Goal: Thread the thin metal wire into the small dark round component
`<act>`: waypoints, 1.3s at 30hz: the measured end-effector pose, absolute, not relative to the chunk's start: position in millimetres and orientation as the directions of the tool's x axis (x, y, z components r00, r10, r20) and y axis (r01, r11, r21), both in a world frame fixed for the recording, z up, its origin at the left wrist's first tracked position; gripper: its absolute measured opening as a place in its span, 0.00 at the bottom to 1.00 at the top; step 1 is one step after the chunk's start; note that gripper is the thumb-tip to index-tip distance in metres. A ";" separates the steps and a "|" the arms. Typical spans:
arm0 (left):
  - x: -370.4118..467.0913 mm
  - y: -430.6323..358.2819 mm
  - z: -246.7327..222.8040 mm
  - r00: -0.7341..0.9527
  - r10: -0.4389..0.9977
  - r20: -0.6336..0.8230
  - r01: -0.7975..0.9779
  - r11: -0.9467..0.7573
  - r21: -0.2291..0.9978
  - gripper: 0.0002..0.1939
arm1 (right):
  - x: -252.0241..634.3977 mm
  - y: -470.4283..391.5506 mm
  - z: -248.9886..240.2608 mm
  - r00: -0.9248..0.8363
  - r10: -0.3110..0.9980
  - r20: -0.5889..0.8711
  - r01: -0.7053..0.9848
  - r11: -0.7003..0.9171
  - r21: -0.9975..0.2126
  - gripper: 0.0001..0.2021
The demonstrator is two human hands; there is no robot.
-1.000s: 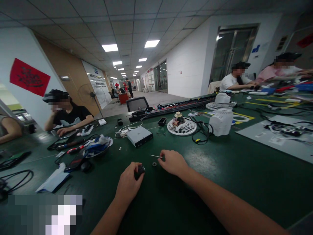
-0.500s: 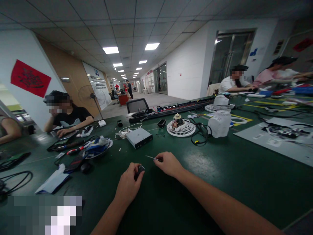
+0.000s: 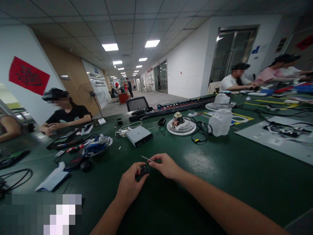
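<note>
My left hand (image 3: 132, 179) is closed around a small dark rounded part (image 3: 144, 170) with a shiny edge; its kind is not clear. Between the thumb and fingers of my right hand (image 3: 165, 165) is a thin metal rod (image 3: 146, 159), like a slim screwdriver shaft, its tip pointing up and left. The right fingertips are close beside the dark part, above the green tabletop (image 3: 168, 205). Beyond my hands lies a grey optical drive (image 3: 139, 135).
A white fan guard with a motor (image 3: 181, 125), black cables (image 3: 201, 132) and a white plastic housing (image 3: 221, 123) stand at the back right. A bowl of tools and cloth (image 3: 97, 145) and a computer mouse (image 3: 85, 165) lie left. Co-workers sit at both sides.
My right hand has moved left, bringing the rod closer to the dark part. The left hand has shifted slightly right and turned the part. The co-worker on the left has lowered a hand.
</note>
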State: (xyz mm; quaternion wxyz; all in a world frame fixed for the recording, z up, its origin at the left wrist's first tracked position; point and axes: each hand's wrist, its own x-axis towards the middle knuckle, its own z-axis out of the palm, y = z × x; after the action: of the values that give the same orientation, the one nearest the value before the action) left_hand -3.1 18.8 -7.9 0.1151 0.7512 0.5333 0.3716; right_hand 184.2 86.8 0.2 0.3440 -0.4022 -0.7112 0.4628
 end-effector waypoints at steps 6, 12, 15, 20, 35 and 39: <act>-3.2 18.6 -8.4 0.175 0.855 0.488 0.701 -0.456 0.548 0.15 | 182.8 83.7 3.7 -0.443 0.891 0.099 0.174 0.193 -0.966 0.09; -5.9 19.3 -13.4 0.240 0.812 0.532 0.659 -0.539 0.525 0.15 | 182.7 82.9 1.3 -0.437 0.893 0.110 0.223 0.226 -0.948 0.08; -6.8 21.0 -15.8 0.235 0.794 0.560 0.659 -0.554 0.509 0.16 | 182.3 85.8 -3.9 -0.431 0.893 0.129 0.235 0.249 -0.939 0.07; -6.1 20.1 -16.0 0.248 0.790 0.561 0.655 -0.563 0.504 0.16 | 180.7 87.7 -11.7 -0.444 0.886 0.136 0.244 0.266 -0.933 0.08; -5.3 17.5 -13.6 0.272 0.775 0.571 0.630 -0.592 0.503 0.16 | 182.0 84.1 -4.6 -0.511 0.845 0.158 0.228 0.310 -0.923 0.09; -5.6 18.7 -13.3 0.263 0.765 0.588 0.633 -0.596 0.493 0.15 | 177.3 82.2 -4.7 -0.477 0.874 0.088 0.198 0.205 -0.958 0.07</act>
State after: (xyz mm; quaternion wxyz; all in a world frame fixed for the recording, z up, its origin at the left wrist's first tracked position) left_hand -5.6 18.7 -13.3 0.0792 0.7906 0.4423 0.4160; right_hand 177.3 82.2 -4.7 0.3379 -0.3838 -0.6988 0.5003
